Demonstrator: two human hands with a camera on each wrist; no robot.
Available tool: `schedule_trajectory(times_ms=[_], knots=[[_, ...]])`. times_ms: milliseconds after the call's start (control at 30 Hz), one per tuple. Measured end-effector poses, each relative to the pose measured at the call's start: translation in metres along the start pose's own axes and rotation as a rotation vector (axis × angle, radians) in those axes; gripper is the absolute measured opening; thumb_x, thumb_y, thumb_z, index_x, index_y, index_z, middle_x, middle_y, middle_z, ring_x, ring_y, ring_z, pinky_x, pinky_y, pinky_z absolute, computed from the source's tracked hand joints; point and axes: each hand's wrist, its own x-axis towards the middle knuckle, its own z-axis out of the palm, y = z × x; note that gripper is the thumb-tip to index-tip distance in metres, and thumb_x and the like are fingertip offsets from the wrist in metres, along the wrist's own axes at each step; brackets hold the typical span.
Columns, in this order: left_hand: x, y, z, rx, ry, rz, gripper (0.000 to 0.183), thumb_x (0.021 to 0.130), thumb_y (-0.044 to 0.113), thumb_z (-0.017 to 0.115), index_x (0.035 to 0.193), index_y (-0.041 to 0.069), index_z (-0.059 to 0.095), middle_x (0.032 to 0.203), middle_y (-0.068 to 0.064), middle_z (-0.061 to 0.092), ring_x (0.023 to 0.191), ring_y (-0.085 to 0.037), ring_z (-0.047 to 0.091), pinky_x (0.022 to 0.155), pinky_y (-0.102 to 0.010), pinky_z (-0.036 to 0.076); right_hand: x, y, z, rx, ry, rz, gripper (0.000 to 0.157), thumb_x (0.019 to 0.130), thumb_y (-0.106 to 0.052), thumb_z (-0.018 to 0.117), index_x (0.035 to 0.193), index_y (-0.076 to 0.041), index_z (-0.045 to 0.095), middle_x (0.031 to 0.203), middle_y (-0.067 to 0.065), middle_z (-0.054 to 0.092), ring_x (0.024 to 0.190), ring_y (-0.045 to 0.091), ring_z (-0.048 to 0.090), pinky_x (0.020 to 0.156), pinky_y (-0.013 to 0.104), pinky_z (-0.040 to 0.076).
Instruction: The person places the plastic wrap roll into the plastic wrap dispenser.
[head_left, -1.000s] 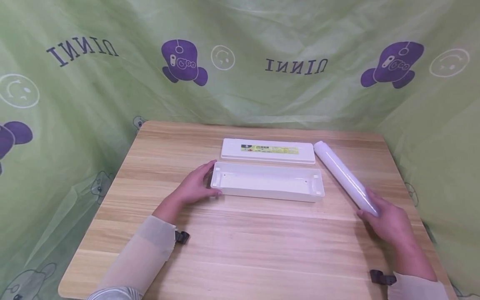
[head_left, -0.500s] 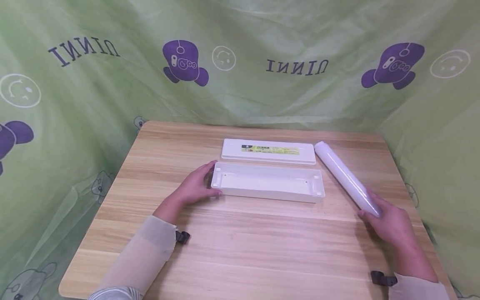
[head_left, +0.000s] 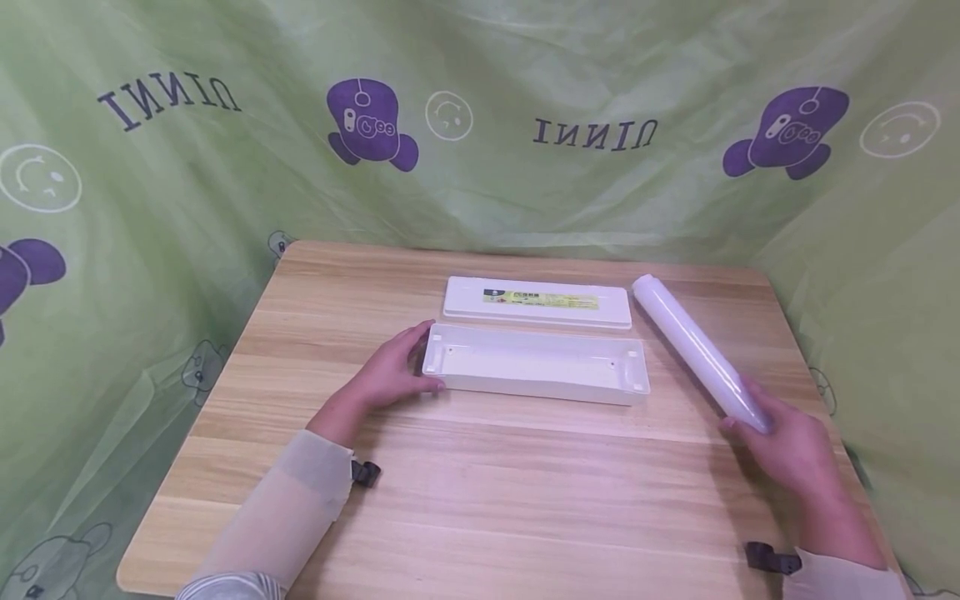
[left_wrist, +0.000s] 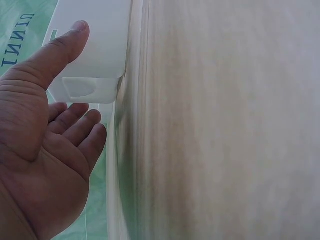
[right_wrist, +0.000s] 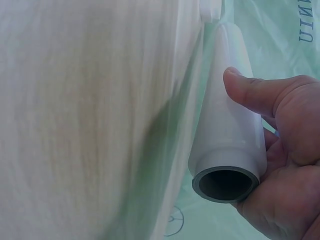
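Observation:
My left hand (head_left: 393, 367) grips the left end of a long white plastic box (head_left: 540, 387), thumb on its near side and fingers toward the far side. The box sits lidless on the table, and its inside is bare. In the left wrist view the thumb (left_wrist: 65, 47) lies along the box wall (left_wrist: 102, 40). Over on the right, my right hand (head_left: 791, 442) holds a roll of cling film (head_left: 697, 350) by its near end. The roll slants away toward the back left. Its hollow core (right_wrist: 226, 184) faces the right wrist camera.
A flat white lid (head_left: 457, 300) with a yellow-green label lies just behind the box. The wooden table (head_left: 525, 500) has rounded corners. Green printed cloth (head_left: 510, 192) hangs close around its back and sides.
My right hand has shifted slightly right with the cling film roll, whose far end has risen a little and moved away from the lid. My left hand and the box stay put.

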Motion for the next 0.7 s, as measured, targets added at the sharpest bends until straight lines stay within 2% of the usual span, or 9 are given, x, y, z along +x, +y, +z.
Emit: schedule_trajectory(times_ms=[533, 700], knots=[[-0.002, 0.004, -0.001, 0.004, -0.002, -0.012, 0.117, 0.074, 0.047, 0.093, 0.165, 0.013, 0.027, 0.164, -0.013, 0.038, 0.15, -0.029, 0.037, 0.125, -0.044, 0.028, 0.0, -0.01, -0.004, 0.01, 0.031, -0.055, 0.08, 0.097, -0.034, 0.074, 0.162, -0.015, 0.032, 0.132, 0.05, 0.048, 0.104, 0.066, 0.057, 0.076, 0.071, 0.049], [-0.002, 0.003, -0.001, 0.005, 0.0, -0.009, 0.117, 0.074, 0.048, 0.093, 0.165, 0.013, 0.028, 0.164, -0.013, 0.038, 0.151, -0.029, 0.036, 0.125, -0.044, 0.028, 0.0, -0.013, -0.007, 0.018, 0.034, -0.07, 0.08, 0.097, -0.033, 0.075, 0.162, -0.017, 0.033, 0.131, 0.05, 0.049, 0.1, 0.062, 0.06, 0.071, 0.065, 0.052]])
